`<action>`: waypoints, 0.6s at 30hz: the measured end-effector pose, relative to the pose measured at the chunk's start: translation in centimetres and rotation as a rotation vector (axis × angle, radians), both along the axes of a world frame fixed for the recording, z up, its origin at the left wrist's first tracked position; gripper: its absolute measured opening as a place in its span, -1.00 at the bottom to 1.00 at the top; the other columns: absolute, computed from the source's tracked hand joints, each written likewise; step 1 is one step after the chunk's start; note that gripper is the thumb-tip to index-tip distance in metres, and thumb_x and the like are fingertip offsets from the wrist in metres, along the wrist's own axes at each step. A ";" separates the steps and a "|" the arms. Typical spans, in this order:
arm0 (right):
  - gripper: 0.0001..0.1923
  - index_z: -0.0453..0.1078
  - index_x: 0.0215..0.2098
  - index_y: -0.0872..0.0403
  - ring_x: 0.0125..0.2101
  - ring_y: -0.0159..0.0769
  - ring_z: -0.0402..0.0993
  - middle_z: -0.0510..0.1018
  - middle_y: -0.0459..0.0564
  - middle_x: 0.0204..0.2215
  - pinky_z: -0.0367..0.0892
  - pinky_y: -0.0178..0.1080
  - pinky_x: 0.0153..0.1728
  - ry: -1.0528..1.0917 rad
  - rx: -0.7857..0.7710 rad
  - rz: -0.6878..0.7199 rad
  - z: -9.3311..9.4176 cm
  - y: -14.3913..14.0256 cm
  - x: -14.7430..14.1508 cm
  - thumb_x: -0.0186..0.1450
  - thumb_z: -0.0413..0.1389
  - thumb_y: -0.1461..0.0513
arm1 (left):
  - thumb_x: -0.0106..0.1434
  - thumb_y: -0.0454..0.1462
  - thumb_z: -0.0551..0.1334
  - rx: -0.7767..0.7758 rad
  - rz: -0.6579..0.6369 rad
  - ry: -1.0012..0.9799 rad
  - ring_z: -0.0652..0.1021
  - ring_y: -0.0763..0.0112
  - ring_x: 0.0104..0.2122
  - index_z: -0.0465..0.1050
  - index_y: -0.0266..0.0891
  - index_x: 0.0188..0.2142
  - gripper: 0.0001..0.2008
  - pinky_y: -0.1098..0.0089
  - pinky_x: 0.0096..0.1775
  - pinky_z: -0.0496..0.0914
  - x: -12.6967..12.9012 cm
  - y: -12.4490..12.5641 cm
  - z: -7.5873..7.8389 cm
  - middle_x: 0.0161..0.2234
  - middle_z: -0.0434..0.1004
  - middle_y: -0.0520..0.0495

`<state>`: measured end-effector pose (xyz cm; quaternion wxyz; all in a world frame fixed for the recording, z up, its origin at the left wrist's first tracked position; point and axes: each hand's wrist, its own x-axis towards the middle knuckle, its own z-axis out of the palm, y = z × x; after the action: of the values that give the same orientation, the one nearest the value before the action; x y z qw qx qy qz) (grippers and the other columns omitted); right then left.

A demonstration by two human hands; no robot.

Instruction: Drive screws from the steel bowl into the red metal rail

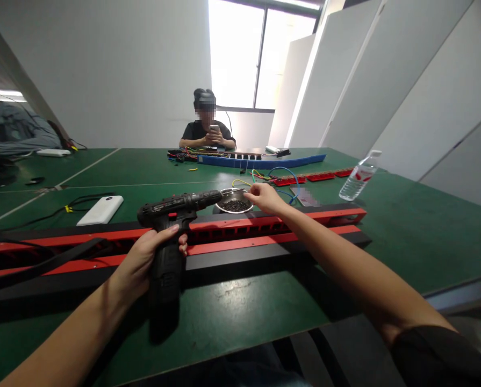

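Observation:
A black cordless drill (166, 274) is in my left hand (141, 255), the fingers wrapped round its grip and the thumb along the side. The drill points right, its thin bit reaching over a metal bowl (235, 212) of small dark screws (235, 205). At the bowl's right edge my right hand (266, 198) is pinched close to the bit's tip; whatever sits between the fingertips is too small to make out. Below both hands a long red and black metal housing (232, 248) lies across the table, with a row of slots along its middle.
A white power bank (101, 210) and black cables lie left, with a black strap (63, 260) over the housing. Beyond are a blue strip (260, 161), coloured wires, red strips (321, 176), a phone (304, 197) and a water bottle (359, 177). Two people sit across the green table (437, 236).

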<state>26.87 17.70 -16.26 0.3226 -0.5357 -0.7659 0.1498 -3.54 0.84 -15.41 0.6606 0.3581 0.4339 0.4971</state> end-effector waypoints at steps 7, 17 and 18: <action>-0.75 0.56 -0.24 0.12 -0.30 -0.17 0.50 0.64 0.13 -0.28 0.29 -0.22 -0.31 -0.335 -0.076 -0.026 -0.3 4.5 -3.9 0.32 0.16 0.11 | 0.32 -0.35 0.25 -0.077 0.023 -0.101 0.56 0.43 -0.44 0.54 -0.39 -0.34 -0.86 0.42 -0.33 0.58 -0.2 0.3 0.0 -0.39 0.49 -0.10; -0.81 0.63 -0.32 0.09 -0.27 -0.10 0.55 0.67 0.10 -0.28 0.31 -0.25 -0.32 -0.658 -0.251 0.098 -1.8 4.6 -5.7 0.14 0.32 0.16 | 0.33 -0.37 0.22 -0.058 0.021 -0.083 0.55 0.41 -0.47 0.50 -0.39 -0.32 -0.88 0.42 -0.38 0.57 -0.3 0.2 0.0 -0.41 0.49 -0.12; -0.85 0.63 -0.34 0.09 -0.28 -0.10 0.55 0.66 0.10 -0.31 0.30 -0.25 -0.33 -0.659 -0.255 0.097 -1.6 4.6 -5.8 0.13 0.31 0.20 | 0.33 -0.37 0.22 -0.064 0.023 -0.088 0.55 0.41 -0.47 0.50 -0.39 -0.32 -0.89 0.42 -0.39 0.57 -0.4 0.2 0.0 -0.41 0.49 -0.12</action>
<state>21.09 22.31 -17.86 -0.0186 -0.5542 -0.8285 0.0783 -3.89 1.01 -15.38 0.6843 0.3094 0.4244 0.5058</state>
